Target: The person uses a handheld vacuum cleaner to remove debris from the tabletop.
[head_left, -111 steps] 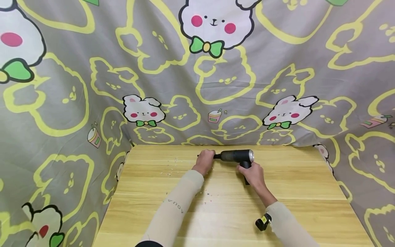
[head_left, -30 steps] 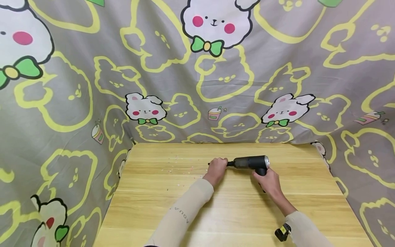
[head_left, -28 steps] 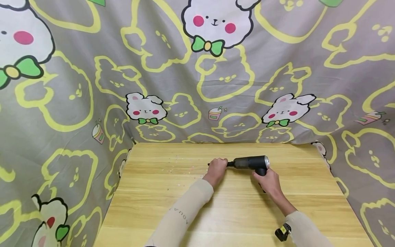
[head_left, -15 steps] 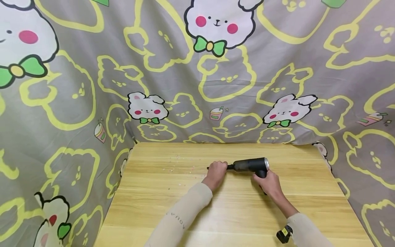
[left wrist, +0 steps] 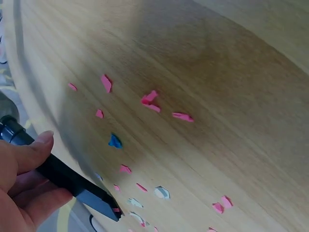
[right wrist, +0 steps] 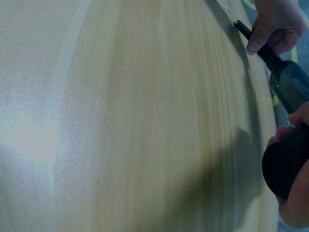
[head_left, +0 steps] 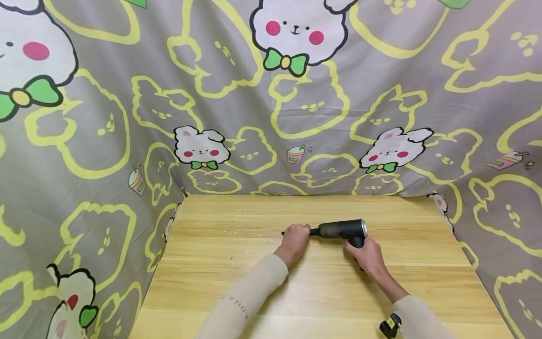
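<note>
A black handheld vacuum cleaner (head_left: 343,229) with a silver end cap lies sideways above the table, its nozzle (left wrist: 79,189) aimed left. My right hand (head_left: 368,256) grips its handle, and the rounded black base of the handle shows large in the right wrist view. Around the narrow nozzle curl the fingers and thumb of my left hand (head_left: 295,241). In the left wrist view the slanted nozzle tip is close to small pink, pale and blue scraps; a pink scrap (left wrist: 125,168) and a blue scrap (left wrist: 115,141) lie near it. Whether the tip touches the wood is unclear.
The wooden table (head_left: 322,301) reaches back to a grey curtain (head_left: 250,108) printed with rabbits, which hangs on three sides. Tiny scraps (head_left: 235,233) are scattered over the table's back left. A small black camera (head_left: 390,326) is strapped at the right sleeve.
Since the oldest frame, both hands and the vacuum have shifted right, and scraps near the front middle are gone. Over the last second they have come slightly nearer and left.
</note>
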A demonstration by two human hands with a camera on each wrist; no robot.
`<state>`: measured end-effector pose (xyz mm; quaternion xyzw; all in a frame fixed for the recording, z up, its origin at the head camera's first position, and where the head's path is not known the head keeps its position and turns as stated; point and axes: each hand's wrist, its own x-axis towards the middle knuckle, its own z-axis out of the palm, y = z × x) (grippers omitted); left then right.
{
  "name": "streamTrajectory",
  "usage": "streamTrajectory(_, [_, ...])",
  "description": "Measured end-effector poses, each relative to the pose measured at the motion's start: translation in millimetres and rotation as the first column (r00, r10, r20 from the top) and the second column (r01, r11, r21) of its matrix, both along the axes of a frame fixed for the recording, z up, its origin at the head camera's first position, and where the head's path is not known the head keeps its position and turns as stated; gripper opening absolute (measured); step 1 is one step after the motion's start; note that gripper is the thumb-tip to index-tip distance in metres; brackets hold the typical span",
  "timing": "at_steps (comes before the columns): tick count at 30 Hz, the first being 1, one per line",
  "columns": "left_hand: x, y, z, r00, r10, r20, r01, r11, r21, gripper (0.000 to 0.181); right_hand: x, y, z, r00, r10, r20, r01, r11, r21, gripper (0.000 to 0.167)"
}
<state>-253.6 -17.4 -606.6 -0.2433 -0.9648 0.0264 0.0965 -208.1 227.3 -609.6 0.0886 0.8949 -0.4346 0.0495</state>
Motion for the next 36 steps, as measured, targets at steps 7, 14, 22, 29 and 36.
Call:
streamTrajectory(7, [5.5,-5.4,0.6,0.999,-0.016,-0.032,0.016,1.0,0.005,0.011,2.8,-4,-1.4,1.0,0.006,-0.008,-0.006,1.0,-0.006,0.036])
streamTrajectory(14, [10.9,-13.2,-4.1,0.992,-0.043,-0.12,0.042,0.999,-0.011,0.018,6.4,-10,-3.5,1.0,0.017,-0.012,-0.017,1.0,-0.008,0.035])
streamTrajectory(22, [17.1,-22.1,-3.2,0.993,-0.057,-0.106,0.056,0.998,-0.008,0.015,10.2,-17,-2.3,1.0,0.024,-0.012,-0.025,0.999,-0.032,0.035])
streamTrajectory(29, [20.0,-27.1,-3.5,0.993,-0.071,-0.094,0.073,0.997,0.014,0.017,10.7,-20,-0.3,0.999,0.037,-0.006,-0.038,0.999,-0.036,0.034])
streamTrajectory(36, [15.6,-30.7,5.0,0.993,-0.115,-0.026,0.116,0.993,0.024,0.017,6.3,-18,5.3,0.998,0.054,-0.015,-0.055,0.998,-0.043,0.032])
